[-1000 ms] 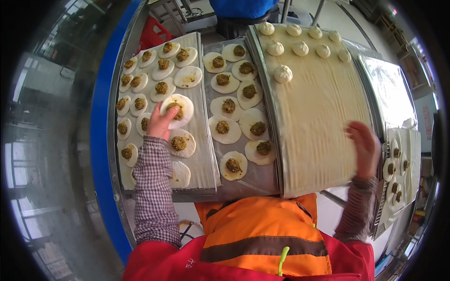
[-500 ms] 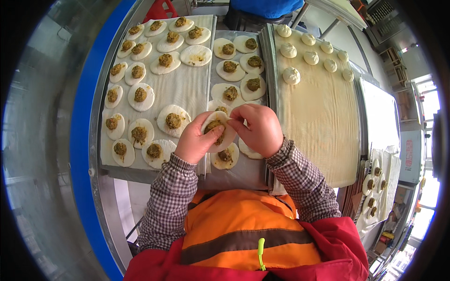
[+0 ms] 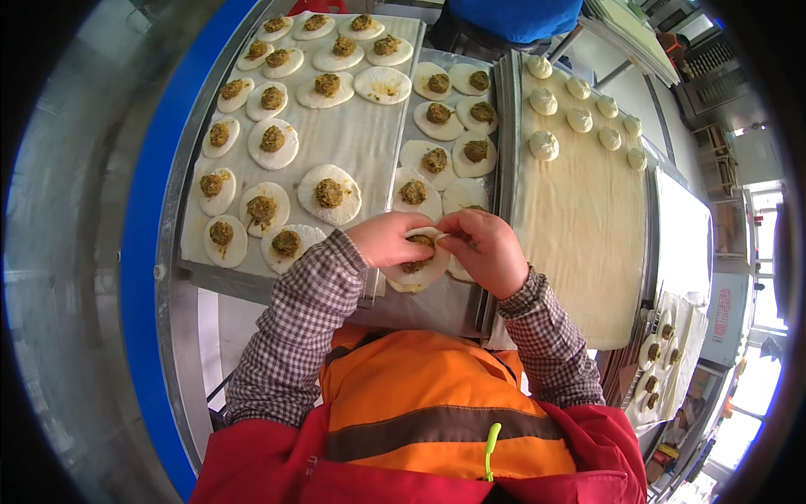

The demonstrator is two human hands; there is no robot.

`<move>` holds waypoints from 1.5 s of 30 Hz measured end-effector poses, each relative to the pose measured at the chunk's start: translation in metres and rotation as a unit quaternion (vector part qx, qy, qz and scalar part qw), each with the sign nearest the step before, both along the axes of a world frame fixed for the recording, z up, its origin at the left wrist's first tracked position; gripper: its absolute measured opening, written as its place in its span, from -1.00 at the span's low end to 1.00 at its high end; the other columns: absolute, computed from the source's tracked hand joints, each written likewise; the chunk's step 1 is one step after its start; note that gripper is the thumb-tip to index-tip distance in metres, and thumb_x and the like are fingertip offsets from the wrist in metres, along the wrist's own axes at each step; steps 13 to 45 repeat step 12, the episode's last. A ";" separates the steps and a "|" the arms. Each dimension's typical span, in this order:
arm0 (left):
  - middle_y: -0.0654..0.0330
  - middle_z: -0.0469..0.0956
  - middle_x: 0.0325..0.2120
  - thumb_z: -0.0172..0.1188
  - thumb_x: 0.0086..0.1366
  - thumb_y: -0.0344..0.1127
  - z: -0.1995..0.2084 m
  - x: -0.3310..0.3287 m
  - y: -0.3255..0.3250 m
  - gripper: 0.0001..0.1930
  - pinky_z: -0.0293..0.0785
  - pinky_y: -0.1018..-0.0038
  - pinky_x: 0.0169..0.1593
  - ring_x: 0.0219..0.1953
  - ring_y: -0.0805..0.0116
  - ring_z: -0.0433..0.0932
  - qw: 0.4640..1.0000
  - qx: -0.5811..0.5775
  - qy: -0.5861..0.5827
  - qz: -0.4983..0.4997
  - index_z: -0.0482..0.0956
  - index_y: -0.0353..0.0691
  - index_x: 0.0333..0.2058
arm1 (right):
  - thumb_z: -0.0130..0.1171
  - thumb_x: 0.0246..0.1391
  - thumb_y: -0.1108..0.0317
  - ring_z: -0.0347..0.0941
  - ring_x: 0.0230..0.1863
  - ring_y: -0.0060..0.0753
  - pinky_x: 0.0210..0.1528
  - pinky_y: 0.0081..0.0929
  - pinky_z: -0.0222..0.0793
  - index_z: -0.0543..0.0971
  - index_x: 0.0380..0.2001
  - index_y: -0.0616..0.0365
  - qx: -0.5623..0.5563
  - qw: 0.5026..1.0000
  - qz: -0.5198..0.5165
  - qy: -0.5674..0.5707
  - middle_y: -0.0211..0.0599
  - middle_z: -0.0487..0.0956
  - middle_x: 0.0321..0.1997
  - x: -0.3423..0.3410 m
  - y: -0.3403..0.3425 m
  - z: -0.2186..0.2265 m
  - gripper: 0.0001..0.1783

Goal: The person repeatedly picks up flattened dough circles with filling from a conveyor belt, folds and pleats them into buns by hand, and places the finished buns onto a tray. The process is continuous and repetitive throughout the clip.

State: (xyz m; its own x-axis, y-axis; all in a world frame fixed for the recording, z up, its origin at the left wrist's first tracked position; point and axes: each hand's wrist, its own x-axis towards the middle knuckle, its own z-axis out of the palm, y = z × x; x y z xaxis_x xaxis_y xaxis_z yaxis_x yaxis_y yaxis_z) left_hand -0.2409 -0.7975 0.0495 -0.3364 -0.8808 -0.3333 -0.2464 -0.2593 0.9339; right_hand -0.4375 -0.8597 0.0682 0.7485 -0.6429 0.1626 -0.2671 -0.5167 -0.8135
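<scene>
Between my two hands is a round dough wrapper (image 3: 430, 271) with brown-green filling (image 3: 414, 266) at its middle. My left hand (image 3: 388, 241) cups the wrapper from the left, its thumb pressed on the filling. With fingertips pinched together, my right hand (image 3: 489, 252) grips the wrapper's upper right edge, where a small fold shows. Below them, other filled wrappers lie on a grey metal surface (image 3: 395, 312); the held wrapper partly covers one of these. On the left tray (image 3: 357, 139), several flat wrappers carry lumps of filling, and one wrapper (image 3: 383, 86) has only smears.
Several pleated, closed buns (image 3: 544, 145) sit at the far end of the cloth-lined right tray (image 3: 579, 252). More filled wrappers lie on a lower rack (image 3: 652, 383) at the right. A person in blue (image 3: 514, 18) is beyond the trays. A blue edge (image 3: 151, 244) runs along the left.
The view has shifted, so trays and hands sit differently in it. My left hand has turned more sideways around the wrapper. My right hand still pinches the wrapper's edge.
</scene>
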 end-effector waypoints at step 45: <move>0.21 0.55 -0.17 0.21 0.27 -0.25 -0.013 -0.008 0.015 -0.65 0.43 0.56 -0.01 -0.12 0.48 0.50 0.988 0.042 0.084 0.126 0.49 -0.24 0.00 | 0.22 0.11 0.36 0.47 -0.48 -0.45 -0.33 -0.59 0.44 0.47 -0.06 0.16 -0.006 0.997 -0.015 0.075 -0.39 0.56 -0.40 -0.007 0.002 -0.006 -0.68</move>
